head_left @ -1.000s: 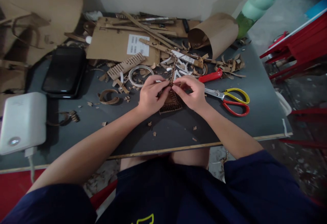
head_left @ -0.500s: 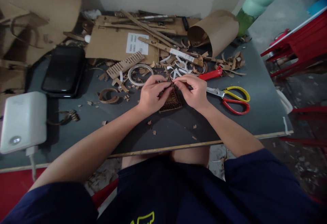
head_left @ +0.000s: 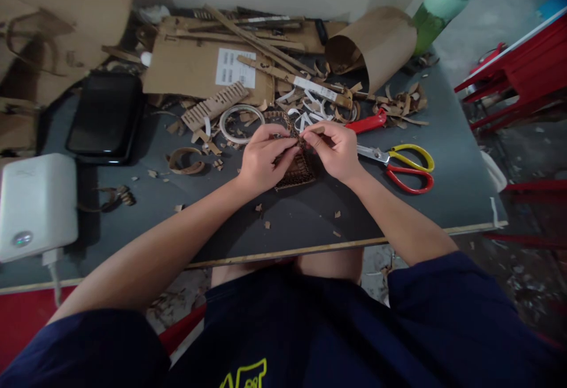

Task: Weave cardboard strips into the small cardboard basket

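A small brown corrugated cardboard piece [head_left: 299, 173] with ridged edges rests on the dark table, partly hidden by my fingers. My left hand [head_left: 261, 162] is closed, its thumb and fingers pinching the upper part of this piece. Close beside it, my right hand [head_left: 337, 150] is closed in a pinch on a thin cardboard strip [head_left: 316, 130] at the piece's top edge. The fingertips of both hands nearly meet. Behind the hands lie a roll of white tape [head_left: 222, 125] and curled white paper strips [head_left: 305, 117].
Scissors [head_left: 410, 169] with yellow and red handles and a red-handled tool [head_left: 367, 122] lie right of my hands. A black case [head_left: 104, 116] and a white power bank [head_left: 39, 205] sit left. Behind are a cardboard sheet [head_left: 186, 72], a cardboard tube [head_left: 392, 45] and a green bottle [head_left: 447, 4].
The view has shifted slightly, so the table's things sit a little higher and the left ones farther left. Both hands keep their pinch, with small finger movements at the cardboard piece.
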Available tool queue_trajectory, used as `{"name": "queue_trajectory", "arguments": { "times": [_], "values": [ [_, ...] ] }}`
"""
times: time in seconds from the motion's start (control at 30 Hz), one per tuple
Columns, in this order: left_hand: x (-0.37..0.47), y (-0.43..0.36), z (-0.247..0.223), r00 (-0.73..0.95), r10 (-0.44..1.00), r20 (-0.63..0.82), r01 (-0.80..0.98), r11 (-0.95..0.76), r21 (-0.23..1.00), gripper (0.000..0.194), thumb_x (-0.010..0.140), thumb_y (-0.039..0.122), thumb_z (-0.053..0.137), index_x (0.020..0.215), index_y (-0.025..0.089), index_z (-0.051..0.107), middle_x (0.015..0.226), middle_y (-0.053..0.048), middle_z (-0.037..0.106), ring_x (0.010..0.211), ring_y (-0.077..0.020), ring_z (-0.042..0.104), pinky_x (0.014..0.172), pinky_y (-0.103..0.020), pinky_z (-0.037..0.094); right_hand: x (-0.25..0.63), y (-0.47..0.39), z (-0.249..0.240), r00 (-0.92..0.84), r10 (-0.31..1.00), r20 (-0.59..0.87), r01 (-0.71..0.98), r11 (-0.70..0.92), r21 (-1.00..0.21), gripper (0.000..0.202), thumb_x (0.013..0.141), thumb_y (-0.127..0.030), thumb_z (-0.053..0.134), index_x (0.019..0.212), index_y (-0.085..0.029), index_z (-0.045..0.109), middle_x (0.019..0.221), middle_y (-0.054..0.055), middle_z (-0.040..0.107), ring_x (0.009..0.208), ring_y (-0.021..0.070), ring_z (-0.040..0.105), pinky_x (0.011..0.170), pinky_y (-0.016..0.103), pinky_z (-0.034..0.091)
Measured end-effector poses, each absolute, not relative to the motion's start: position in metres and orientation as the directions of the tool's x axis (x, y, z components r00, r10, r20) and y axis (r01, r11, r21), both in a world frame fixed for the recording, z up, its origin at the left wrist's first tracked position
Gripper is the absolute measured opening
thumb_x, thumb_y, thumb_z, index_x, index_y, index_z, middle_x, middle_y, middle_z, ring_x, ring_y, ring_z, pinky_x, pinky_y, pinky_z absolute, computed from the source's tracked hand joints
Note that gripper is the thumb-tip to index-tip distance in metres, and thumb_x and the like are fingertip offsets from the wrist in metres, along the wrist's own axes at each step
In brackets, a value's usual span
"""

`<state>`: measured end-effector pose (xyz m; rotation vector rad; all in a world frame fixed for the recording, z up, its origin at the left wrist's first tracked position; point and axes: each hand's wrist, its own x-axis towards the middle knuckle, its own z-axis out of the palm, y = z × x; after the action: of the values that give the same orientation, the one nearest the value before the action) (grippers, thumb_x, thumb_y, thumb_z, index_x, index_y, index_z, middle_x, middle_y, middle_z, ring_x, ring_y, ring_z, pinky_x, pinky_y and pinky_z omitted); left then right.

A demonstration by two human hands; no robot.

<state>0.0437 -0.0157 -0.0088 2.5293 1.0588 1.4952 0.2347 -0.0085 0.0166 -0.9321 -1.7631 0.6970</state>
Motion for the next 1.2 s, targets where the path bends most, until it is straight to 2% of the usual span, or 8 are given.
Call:
{"name": "queue_trajectory", "arguments": {
  "times": [0.23, 0.43, 0.63, 0.73, 0.83, 0.9, 1.0, 1.2],
  "values": [
    [0.043, -0.015, -0.011, 0.325, 0.628, 0.707, 0.585, -0.721, 0.371, 0.019, 0.094, 0.025, 0.059, 0.100, 0.018, 0.075, 0.100, -0.009, 0.072, 0.100, -0.0211, 0.066, 0.086, -0.037, 0.058, 0.234, -0.003, 0.006, -0.218, 0.924, 0.313, 0.115, 0.343, -0.932, 0.049, 0.081, -0.069, 0.068, 0.084, -0.020, 0.071, 0.065, -0.003, 0.064, 0.053, 0.0088, 0.059, 0.047, 0.022, 0.050],
    [0.044, -0.015, -0.011, 0.313, 0.595, 0.740, 0.554, -0.747, 0.367, 0.018, 0.095, 0.025, 0.059, 0.099, 0.016, 0.074, 0.104, -0.010, 0.071, 0.100, -0.0195, 0.068, 0.084, -0.033, 0.059, 0.237, 0.002, 0.009, -0.269, 0.936, 0.226, 0.050, 0.248, -0.968, 0.049, 0.073, -0.067, 0.077, 0.079, -0.019, 0.072, 0.060, -0.004, 0.061, 0.051, 0.0077, 0.057, 0.045, 0.020, 0.048],
    [0.044, -0.014, -0.011, 0.329, 0.608, 0.723, 0.553, -0.744, 0.374, 0.022, 0.097, 0.028, 0.056, 0.100, 0.016, 0.074, 0.102, -0.011, 0.072, 0.103, -0.0212, 0.067, 0.087, -0.036, 0.058, 0.238, 0.005, 0.009, -0.311, 0.935, 0.171, -0.004, 0.178, -0.984, 0.048, 0.076, -0.068, 0.075, 0.078, -0.021, 0.069, 0.058, -0.005, 0.058, 0.050, 0.0083, 0.055, 0.044, 0.021, 0.047],
    [0.044, -0.012, -0.012, 0.317, 0.637, 0.703, 0.588, -0.713, 0.382, 0.024, 0.098, 0.030, 0.054, 0.100, 0.016, 0.074, 0.100, -0.010, 0.072, 0.102, -0.0210, 0.066, 0.086, -0.036, 0.058, 0.237, 0.001, 0.009, -0.298, 0.931, 0.210, -0.002, 0.219, -0.976, 0.046, 0.079, -0.067, 0.072, 0.086, -0.021, 0.069, 0.063, -0.004, 0.061, 0.053, 0.0091, 0.057, 0.046, 0.022, 0.049],
    [0.043, -0.012, -0.012, 0.299, 0.652, 0.697, 0.600, -0.696, 0.393, 0.024, 0.099, 0.029, 0.053, 0.101, 0.017, 0.074, 0.098, -0.009, 0.072, 0.102, -0.0204, 0.066, 0.083, -0.035, 0.057, 0.233, -0.004, 0.009, -0.276, 0.910, 0.311, 0.049, 0.336, -0.941, 0.044, 0.081, -0.063, 0.073, 0.097, -0.022, 0.072, 0.083, 0.000, 0.071, 0.065, 0.0110, 0.064, 0.058, 0.025, 0.056],
    [0.043, -0.011, -0.012, 0.303, 0.647, 0.700, 0.598, -0.701, 0.389, 0.024, 0.099, 0.029, 0.053, 0.101, 0.018, 0.074, 0.096, -0.008, 0.072, 0.101, -0.0204, 0.066, 0.084, -0.036, 0.056, 0.231, -0.006, 0.010, -0.249, 0.900, 0.358, 0.081, 0.388, -0.918, 0.041, 0.082, -0.061, 0.072, 0.091, -0.021, 0.074, 0.091, 0.003, 0.075, 0.072, 0.0130, 0.067, 0.065, 0.028, 0.059],
    [0.044, -0.011, -0.012, 0.323, 0.630, 0.706, 0.595, -0.715, 0.366, 0.025, 0.099, 0.030, 0.052, 0.100, 0.018, 0.074, 0.094, -0.008, 0.072, 0.100, -0.0204, 0.066, 0.087, -0.037, 0.056, 0.231, -0.006, 0.008, -0.197, 0.909, 0.368, 0.090, 0.390, -0.916, 0.042, 0.085, -0.061, 0.069, 0.080, -0.020, 0.074, 0.085, 0.003, 0.076, 0.065, 0.0118, 0.065, 0.058, 0.027, 0.057],
    [0.044, -0.011, -0.011, 0.343, 0.557, 0.756, 0.562, -0.767, 0.309, 0.024, 0.100, 0.030, 0.053, 0.100, 0.018, 0.075, 0.088, -0.007, 0.071, 0.096, -0.0193, 0.066, 0.084, -0.035, 0.056, 0.232, -0.004, 0.007, -0.189, 0.931, 0.313, 0.078, 0.332, -0.940, 0.044, 0.083, -0.064, 0.070, 0.083, -0.020, 0.075, 0.065, -0.002, 0.065, 0.054, 0.0091, 0.058, 0.049, 0.024, 0.049]
  ]
}}
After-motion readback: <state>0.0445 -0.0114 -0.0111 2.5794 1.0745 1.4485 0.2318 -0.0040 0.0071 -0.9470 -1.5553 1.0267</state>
